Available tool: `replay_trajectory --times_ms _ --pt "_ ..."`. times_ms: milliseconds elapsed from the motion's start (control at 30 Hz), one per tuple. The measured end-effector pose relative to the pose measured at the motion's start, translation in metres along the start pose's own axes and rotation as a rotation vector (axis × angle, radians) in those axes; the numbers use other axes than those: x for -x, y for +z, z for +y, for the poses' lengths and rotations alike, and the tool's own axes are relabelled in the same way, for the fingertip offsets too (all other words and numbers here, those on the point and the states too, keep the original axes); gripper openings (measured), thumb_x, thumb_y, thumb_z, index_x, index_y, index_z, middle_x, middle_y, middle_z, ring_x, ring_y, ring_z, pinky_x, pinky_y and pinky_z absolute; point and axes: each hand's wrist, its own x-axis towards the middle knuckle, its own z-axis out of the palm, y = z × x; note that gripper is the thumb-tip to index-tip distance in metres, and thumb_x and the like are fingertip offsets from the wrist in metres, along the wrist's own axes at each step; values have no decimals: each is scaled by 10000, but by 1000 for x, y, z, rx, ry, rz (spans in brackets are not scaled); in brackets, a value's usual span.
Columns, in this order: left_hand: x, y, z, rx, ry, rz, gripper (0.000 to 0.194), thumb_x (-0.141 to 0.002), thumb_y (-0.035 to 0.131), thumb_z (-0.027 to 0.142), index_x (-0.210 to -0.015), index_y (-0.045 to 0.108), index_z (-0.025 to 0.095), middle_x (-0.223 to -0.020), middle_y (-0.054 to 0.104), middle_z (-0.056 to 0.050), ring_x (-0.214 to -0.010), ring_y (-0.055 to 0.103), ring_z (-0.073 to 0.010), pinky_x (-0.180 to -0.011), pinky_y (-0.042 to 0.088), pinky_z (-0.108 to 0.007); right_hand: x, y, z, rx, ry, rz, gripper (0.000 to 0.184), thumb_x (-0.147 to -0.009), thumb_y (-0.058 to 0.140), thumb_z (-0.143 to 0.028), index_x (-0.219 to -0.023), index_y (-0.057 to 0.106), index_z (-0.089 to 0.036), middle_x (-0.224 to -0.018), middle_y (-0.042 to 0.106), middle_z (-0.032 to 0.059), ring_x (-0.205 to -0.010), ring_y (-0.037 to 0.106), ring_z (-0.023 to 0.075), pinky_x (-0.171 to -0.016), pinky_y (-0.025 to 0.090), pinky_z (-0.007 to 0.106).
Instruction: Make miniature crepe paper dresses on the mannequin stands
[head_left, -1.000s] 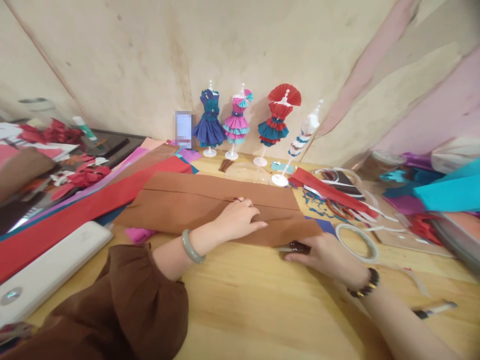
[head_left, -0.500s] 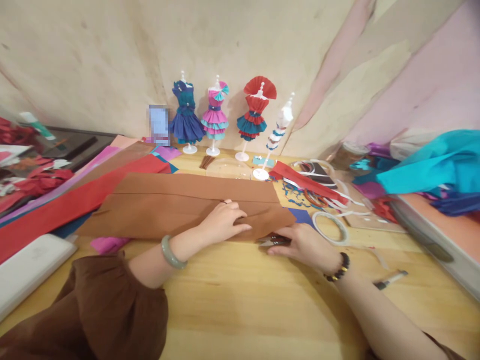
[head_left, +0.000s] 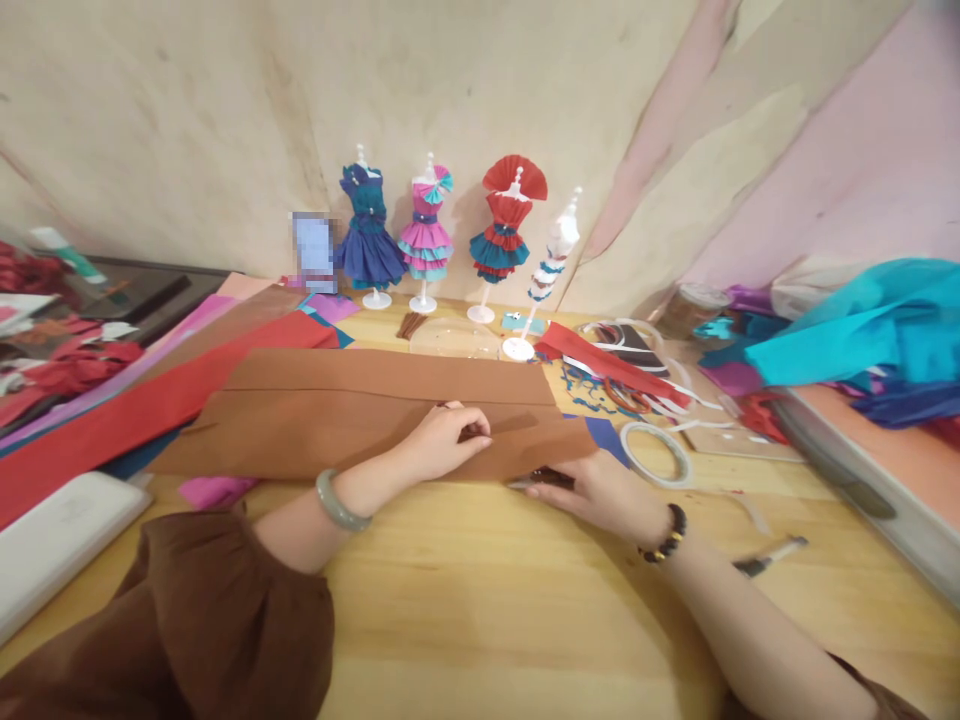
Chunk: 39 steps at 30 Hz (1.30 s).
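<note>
A wide brown sheet [head_left: 360, 430], fabric or crepe paper, lies across the table with a long crease or layer edge along it. Over its middle is my left hand [head_left: 450, 438], thumb and fingertips pinched together; whatever is between them, if anything, is too small to make out. My right hand [head_left: 592, 490] is at the sheet's near right corner, its fingers wrapped round small dark thread snips [head_left: 551, 480]. The blades point left, beside the near edge of the sheet, and the palm hides part of the handles.
Several small dress forms, one in a blue dress [head_left: 371, 240], stand along the back wall. Red strips [head_left: 225, 370] lie at left beside a white case [head_left: 67, 550]. To the right are a tape roll [head_left: 657, 455], a pen-like tool [head_left: 772, 555] and turquoise material [head_left: 847, 330].
My left thumb and fingers have come together from a looser spread into a pinch. The right hand keeps the snips at the corner. The view has shifted slightly.
</note>
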Motion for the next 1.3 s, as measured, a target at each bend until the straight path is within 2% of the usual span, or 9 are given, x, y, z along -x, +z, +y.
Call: replay_trajectory --times_ms 167,400,600,733,967,1300 --pt "0 1 -2 11 -29 1 112 -803 625 280 -897 644 224 -856 665 -6 -850 605 -167 -808 467 -294 -4 6 -7 -3 32 -30 252 -888 576 -410 -1004 702 -226 -1003 742 71 -859 695 221 -732 530 303" --pt "-1 2 -2 36 -95 -15 310 -793 644 254 -1102 633 238 -979 675 -19 -929 615 -179 -879 463 -325 -5 10 -9 -15 -6 32 237 -898 564 -403 -974 708 -230 -1039 732 74 -900 690 220 -740 531 301" --pt "-1 1 -1 35 -79 -20 316 -790 651 240 -1106 644 250 -958 677 -14 -928 609 -177 -869 461 -312 -6 12 -14 -38 -25 56 278 -919 526 -424 -900 722 -229 -886 750 59 -821 699 202 -738 527 295" --pt "-1 1 -1 24 -76 -25 305 -792 658 240 -1096 649 253 -960 681 -8 -947 605 -178 -902 441 -325 -7 14 -13 -75 -55 62 258 -926 522 -408 -971 724 -254 -974 745 45 -912 687 208 -835 515 323" --pt "-2 3 -4 25 -69 -26 300 -792 658 231 -1091 662 252 -957 686 -9 -942 614 -173 -891 448 -310 -6 17 -12 -97 -63 71 265 -934 510 -400 -1028 726 -280 -1021 741 33 -938 680 198 -837 516 317" --pt "-2 4 -6 15 -62 -33 289 -797 651 246 -1085 671 261 -961 686 -12 -938 625 -170 -866 473 -296 -4 19 -12 -102 11 46 332 -945 472 -447 -924 750 -266 -872 764 25 -784 705 177 -690 509 261"
